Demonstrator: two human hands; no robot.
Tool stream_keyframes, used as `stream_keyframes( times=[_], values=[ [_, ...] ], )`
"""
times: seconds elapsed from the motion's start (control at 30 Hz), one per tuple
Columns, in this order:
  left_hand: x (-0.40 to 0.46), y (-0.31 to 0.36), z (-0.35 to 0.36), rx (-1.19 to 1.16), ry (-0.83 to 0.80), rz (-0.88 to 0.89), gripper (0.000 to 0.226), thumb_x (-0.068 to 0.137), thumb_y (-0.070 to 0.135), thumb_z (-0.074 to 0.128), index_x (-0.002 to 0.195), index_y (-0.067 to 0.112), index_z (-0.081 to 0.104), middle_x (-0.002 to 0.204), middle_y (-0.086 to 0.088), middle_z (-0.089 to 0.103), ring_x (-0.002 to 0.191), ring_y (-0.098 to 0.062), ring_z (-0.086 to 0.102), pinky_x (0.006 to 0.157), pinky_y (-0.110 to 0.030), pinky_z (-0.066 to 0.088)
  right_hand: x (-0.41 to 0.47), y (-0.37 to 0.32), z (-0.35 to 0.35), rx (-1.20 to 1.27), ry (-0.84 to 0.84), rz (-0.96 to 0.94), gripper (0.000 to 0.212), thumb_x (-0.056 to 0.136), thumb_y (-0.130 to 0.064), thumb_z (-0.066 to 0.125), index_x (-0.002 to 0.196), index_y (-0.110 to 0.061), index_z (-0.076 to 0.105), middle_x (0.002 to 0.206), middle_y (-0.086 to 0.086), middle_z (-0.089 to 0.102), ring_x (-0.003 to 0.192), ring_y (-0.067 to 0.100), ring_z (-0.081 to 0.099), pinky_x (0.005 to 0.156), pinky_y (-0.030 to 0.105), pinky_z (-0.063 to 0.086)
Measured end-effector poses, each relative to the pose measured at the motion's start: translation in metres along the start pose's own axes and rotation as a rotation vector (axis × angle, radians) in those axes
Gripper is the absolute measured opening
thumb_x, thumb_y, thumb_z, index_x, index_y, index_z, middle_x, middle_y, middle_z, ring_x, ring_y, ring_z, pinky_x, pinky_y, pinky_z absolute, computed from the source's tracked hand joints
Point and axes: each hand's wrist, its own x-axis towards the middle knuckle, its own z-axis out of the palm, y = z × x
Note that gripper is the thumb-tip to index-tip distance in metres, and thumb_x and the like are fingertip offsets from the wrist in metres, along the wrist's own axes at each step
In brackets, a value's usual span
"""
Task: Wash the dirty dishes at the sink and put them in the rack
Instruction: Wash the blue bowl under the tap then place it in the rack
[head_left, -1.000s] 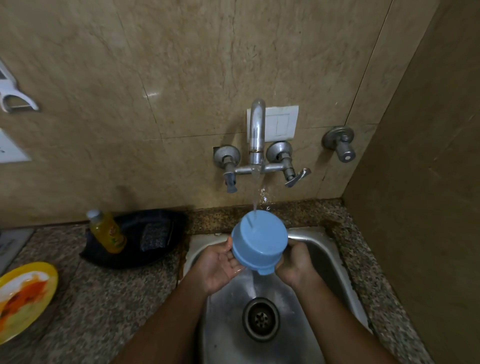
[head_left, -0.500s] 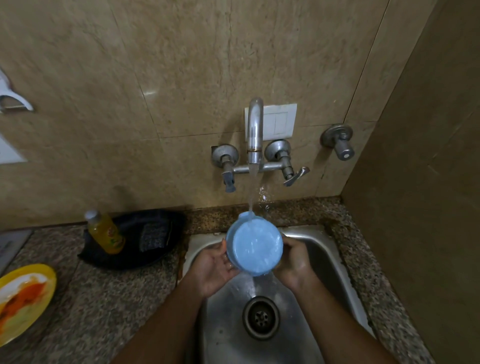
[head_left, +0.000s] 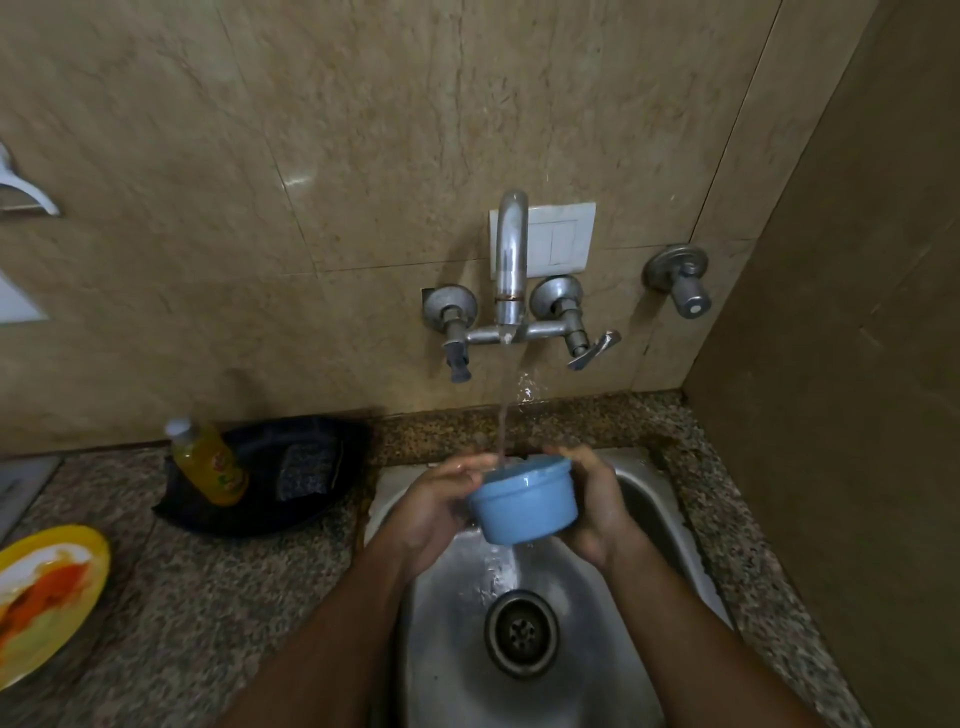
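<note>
You are holding the blue bowl (head_left: 524, 499) upright between both hands over the sink (head_left: 644, 499), its mouth facing up under the stream from the tap (head_left: 511, 260). Your left hand (head_left: 436, 506) is gripping its left wall, fingers curling over the far rim, and your right hand (head_left: 597, 512) is clasping the right wall, so the bowl is sitting equally near each. The dirty yellow plate (head_left: 47, 597) is waiting well off to your left hand's side; no rack is showing.
</note>
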Motion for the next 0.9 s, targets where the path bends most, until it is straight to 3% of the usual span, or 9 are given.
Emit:
stream_keyframes(
  times=[0.07,0.13,0.27,0.4,0.47,0.57,0.67,0.77,0.9],
  values=[
    [0.0,-0.004,0.012,-0.064,0.131,-0.042,0.046,0.085,0.013,0.063,0.13,0.019,0.057,0.126,-0.011,0.063,0.114,-0.03,0.061,0.097,-0.051,0.048,0.004,0.01,0.0,0.066,0.016,-0.105,0.049,0.073,-0.026,0.061,0.119,-0.008,0.061,0.116,0.027,0.065,0.1,0.043,0.063,0.088,0.055,0.048],
    [0.002,-0.008,0.022,0.002,0.261,-0.132,0.046,0.092,0.019,0.058,0.137,0.018,0.048,0.123,-0.013,0.066,0.112,-0.031,0.063,0.097,-0.048,0.051,0.002,0.018,0.002,0.094,0.026,-0.205,0.052,0.068,-0.021,0.059,0.118,-0.008,0.062,0.108,0.023,0.069,0.093,0.037,0.067,0.081,0.048,0.053],
    [-0.004,0.002,0.026,0.125,0.235,-0.372,0.036,0.093,0.045,0.054,0.118,0.02,0.065,0.115,-0.01,0.072,0.109,-0.03,0.066,0.095,-0.053,0.051,-0.002,0.027,-0.005,0.092,0.037,-0.28,0.061,0.059,-0.019,0.055,0.117,-0.001,0.06,0.108,0.02,0.069,0.096,0.035,0.065,0.083,0.045,0.052],
    [0.003,0.001,0.02,0.274,0.184,-0.127,0.03,0.093,0.038,0.054,0.115,0.025,0.069,0.112,-0.007,0.074,0.106,-0.028,0.069,0.098,-0.058,0.049,-0.005,0.022,0.002,-0.206,0.059,-0.218,0.044,0.074,-0.011,0.051,0.116,-0.009,0.065,0.111,0.016,0.071,0.105,0.035,0.066,0.092,0.052,0.054],
    [0.0,0.003,0.017,0.22,0.168,-0.058,0.035,0.081,0.033,0.061,0.114,0.026,0.07,0.115,-0.013,0.072,0.107,-0.035,0.067,0.098,-0.063,0.047,-0.007,0.018,0.008,-0.314,0.053,-0.112,0.038,0.083,-0.002,0.045,0.113,-0.011,0.066,0.107,0.015,0.072,0.099,0.031,0.066,0.082,0.043,0.056],
    [-0.005,0.004,0.008,0.078,0.1,-0.011,0.052,0.068,0.023,0.064,0.12,0.023,0.067,0.122,-0.02,0.067,0.112,-0.041,0.062,0.099,-0.061,0.044,-0.012,0.014,0.012,-0.462,0.045,0.014,0.046,0.073,-0.013,0.051,0.117,-0.006,0.063,0.097,0.015,0.067,0.089,0.03,0.062,0.068,0.039,0.047],
    [-0.01,0.01,0.011,0.122,0.063,-0.023,0.057,0.067,0.018,0.059,0.123,0.026,0.064,0.121,-0.015,0.068,0.11,-0.036,0.064,0.096,-0.055,0.048,-0.013,0.009,0.019,-0.482,0.106,-0.186,0.037,0.086,0.003,0.045,0.115,-0.015,0.061,0.105,0.008,0.066,0.094,0.022,0.063,0.075,0.038,0.053],
    [-0.011,0.016,0.013,0.284,0.06,-0.119,0.059,0.074,0.011,0.057,0.129,0.032,0.054,0.124,-0.011,0.065,0.112,-0.033,0.063,0.09,-0.052,0.055,-0.019,0.001,0.024,-0.47,0.174,-0.327,0.04,0.09,0.01,0.04,0.115,-0.014,0.06,0.102,0.002,0.063,0.085,0.007,0.058,0.063,0.021,0.047],
    [-0.013,0.019,0.018,0.601,0.165,-0.075,0.037,0.092,0.007,0.051,0.121,0.028,0.054,0.114,-0.005,0.067,0.098,-0.021,0.066,0.082,-0.042,0.059,-0.03,-0.013,0.012,-0.663,-0.058,-0.24,0.048,0.085,-0.007,0.051,0.128,-0.028,0.055,0.12,-0.002,0.059,0.106,0.019,0.06,0.073,0.03,0.055]
  ],
)
